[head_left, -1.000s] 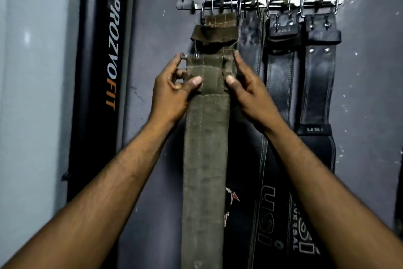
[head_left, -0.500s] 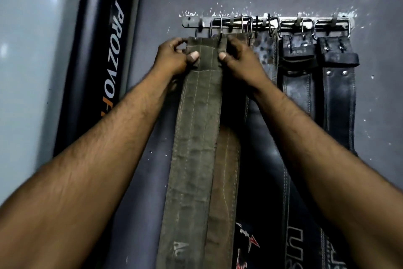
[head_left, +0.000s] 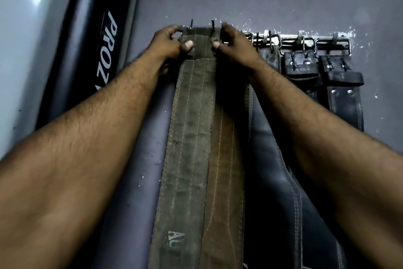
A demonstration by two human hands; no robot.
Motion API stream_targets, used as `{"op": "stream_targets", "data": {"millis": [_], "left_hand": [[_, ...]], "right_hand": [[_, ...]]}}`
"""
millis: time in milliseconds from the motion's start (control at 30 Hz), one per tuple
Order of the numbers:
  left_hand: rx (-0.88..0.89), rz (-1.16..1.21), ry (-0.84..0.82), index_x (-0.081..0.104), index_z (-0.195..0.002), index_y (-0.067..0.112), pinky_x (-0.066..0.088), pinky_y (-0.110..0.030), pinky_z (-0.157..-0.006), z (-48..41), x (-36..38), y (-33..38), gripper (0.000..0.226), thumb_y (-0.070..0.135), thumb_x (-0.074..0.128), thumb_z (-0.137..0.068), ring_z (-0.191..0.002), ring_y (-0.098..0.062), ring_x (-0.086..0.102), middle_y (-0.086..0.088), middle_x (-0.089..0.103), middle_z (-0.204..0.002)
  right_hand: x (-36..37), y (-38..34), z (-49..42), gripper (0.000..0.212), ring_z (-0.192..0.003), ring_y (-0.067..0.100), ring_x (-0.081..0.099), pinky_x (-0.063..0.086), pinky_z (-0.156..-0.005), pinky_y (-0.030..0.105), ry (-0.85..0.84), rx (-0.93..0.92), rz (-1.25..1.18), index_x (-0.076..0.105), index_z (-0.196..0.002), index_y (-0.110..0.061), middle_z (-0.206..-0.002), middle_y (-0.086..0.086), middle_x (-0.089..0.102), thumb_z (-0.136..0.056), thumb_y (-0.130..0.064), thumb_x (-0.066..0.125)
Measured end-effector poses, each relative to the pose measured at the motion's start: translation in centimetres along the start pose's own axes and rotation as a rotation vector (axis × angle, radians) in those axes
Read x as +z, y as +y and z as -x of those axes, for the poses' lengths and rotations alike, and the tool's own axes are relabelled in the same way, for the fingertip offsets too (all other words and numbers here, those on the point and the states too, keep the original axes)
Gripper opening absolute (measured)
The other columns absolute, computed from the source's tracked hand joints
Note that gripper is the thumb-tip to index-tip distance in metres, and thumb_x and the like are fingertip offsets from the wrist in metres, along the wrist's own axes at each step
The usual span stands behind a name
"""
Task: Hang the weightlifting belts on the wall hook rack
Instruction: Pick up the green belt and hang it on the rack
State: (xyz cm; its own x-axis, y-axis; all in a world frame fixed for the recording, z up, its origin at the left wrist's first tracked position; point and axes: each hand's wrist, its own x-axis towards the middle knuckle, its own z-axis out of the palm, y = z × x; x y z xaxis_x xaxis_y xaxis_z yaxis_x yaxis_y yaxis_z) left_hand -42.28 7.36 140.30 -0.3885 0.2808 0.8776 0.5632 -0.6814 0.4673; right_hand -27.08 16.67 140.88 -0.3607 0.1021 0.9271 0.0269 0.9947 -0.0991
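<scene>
The wall hook rack carries two black belts at its right end; further dark belts toward its middle cannot be counted. At its left end one olive belt overlaps one brown belt. The left hand and right hand each pinch the olive belt's top edge, grip closed with the thumb in front.

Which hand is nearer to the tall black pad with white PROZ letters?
The left hand. It grips the left edge of the olive belt, on the side toward the black pad; the right hand grips its right edge, farther away.
</scene>
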Motion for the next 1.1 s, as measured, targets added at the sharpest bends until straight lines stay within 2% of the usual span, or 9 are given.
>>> {"op": "stream_targets", "data": {"millis": [133,300,400,533,667,767,833,900,1100], "left_hand": [[0.017,-0.039,-0.049,0.06,-0.127,0.003,0.056,-0.018,-0.061,-0.5,-0.6,-1.8,0.036,-0.007,0.059,-0.092,-0.087,-0.02,0.064,-0.013,0.064,-0.108],[0.046,-0.046,-0.045,0.062,-0.125,0.011,0.058,-0.024,-0.074,-0.1,-1.4,-3.4,0.04,-0.007,0.061,-0.09,-0.089,-0.019,0.066,-0.015,0.067,-0.115],[0.092,-0.125,-0.038,0.065,-0.117,0.012,0.055,-0.03,-0.087,0.1,-1.6,-4.5,0.033,0.002,0.067,-0.086,-0.093,-0.021,0.06,-0.015,0.065,-0.109],[0.103,-0.181,0.022,0.065,-0.099,0.03,0.053,-0.04,-0.102,0.5,-1.1,-5.0,0.027,0.01,0.072,-0.083,-0.094,-0.02,0.063,-0.006,0.066,-0.107],[0.096,-0.194,0.066,0.067,-0.117,0.024,0.055,-0.047,-0.099,-0.9,-1.4,-6.4,0.055,0.036,0.076,-0.064,-0.11,-0.031,0.069,-0.01,0.072,-0.117],[0.077,-0.228,0.082,0.064,-0.128,0.018,0.055,-0.044,-0.101,-1.2,-1.4,-6.4,0.062,0.032,0.077,-0.07,-0.113,-0.026,0.068,-0.007,0.07,-0.121],[0.082,-0.254,0.086,0.064,-0.129,0.017,0.055,-0.044,-0.1,-0.9,-1.3,-6.1,0.059,0.03,0.077,-0.073,-0.113,-0.026,0.068,-0.006,0.07,-0.122],[0.09,-0.281,0.097,0.065,-0.128,0.019,0.055,-0.042,-0.101,-0.5,-1.1,-5.7,0.056,0.029,0.077,-0.074,-0.111,-0.023,0.068,-0.002,0.071,-0.12],[0.086,-0.338,0.084,0.065,-0.126,0.018,0.052,-0.037,-0.104,-0.1,-0.8,-5.0,0.047,0.019,0.076,-0.081,-0.111,-0.019,0.067,0.001,0.069,-0.119]], "right_hand": [[1.0,1.0,-0.8,0.043,-0.111,0.042,0.063,0.05,-0.097,0.057,-0.01,0.048,0.047,0.055,-0.125,0.005,-0.119,0.029,0.064,-0.09,-0.015,0.067],[1.7,0.3,0.6,0.052,-0.118,0.027,0.061,0.047,-0.102,0.035,0.058,0.018,0.229,0.055,-0.134,-0.005,-0.127,0.015,0.065,-0.088,-0.026,0.072],[3.3,0.6,1.9,0.06,-0.133,0.028,0.048,0.038,-0.113,0.031,0.199,-0.012,0.19,0.049,-0.143,-0.011,-0.145,0.019,0.048,-0.089,-0.023,0.071],[4.9,1.1,3.1,0.043,-0.113,0.014,0.051,0.048,-0.102,0.028,0.364,-0.091,0.1,0.059,-0.131,-0.014,-0.137,0.016,0.048,-0.089,-0.013,0.069],[4.3,1.0,1.7,0.035,-0.105,0.01,0.046,0.041,-0.094,0.018,0.206,-0.026,0.173,0.062,-0.126,-0.018,-0.131,0.011,0.05,-0.091,-0.017,0.065],[2.6,0.7,0.4,0.037,-0.112,0.019,0.06,0.049,-0.102,0.031,0.057,0.034,0.129,0.062,-0.123,-0.014,-0.127,0.006,0.063,-0.087,-0.016,0.068],[1.7,0.3,-0.1,0.037,-0.105,0.018,0.062,0.053,-0.089,0.026,-0.02,0.084,0.108,0.06,-0.124,-0.013,-0.119,0.001,0.065,-0.088,-0.012,0.064],[1.3,-0.1,-0.5,0.036,-0.094,0.016,0.057,0.045,-0.067,0.019,-0.051,0.111,0.139,0.059,-0.125,-0.015,-0.11,-0.001,0.06,-0.089,-0.011,0.059],[1.6,0.0,-0.7,0.04,-0.092,0.015,0.056,0.037,-0.048,0.003,-0.069,0.145,0.088,0.064,-0.122,-0.025,-0.12,0.005,0.058,-0.086,-0.008,0.063]]}}
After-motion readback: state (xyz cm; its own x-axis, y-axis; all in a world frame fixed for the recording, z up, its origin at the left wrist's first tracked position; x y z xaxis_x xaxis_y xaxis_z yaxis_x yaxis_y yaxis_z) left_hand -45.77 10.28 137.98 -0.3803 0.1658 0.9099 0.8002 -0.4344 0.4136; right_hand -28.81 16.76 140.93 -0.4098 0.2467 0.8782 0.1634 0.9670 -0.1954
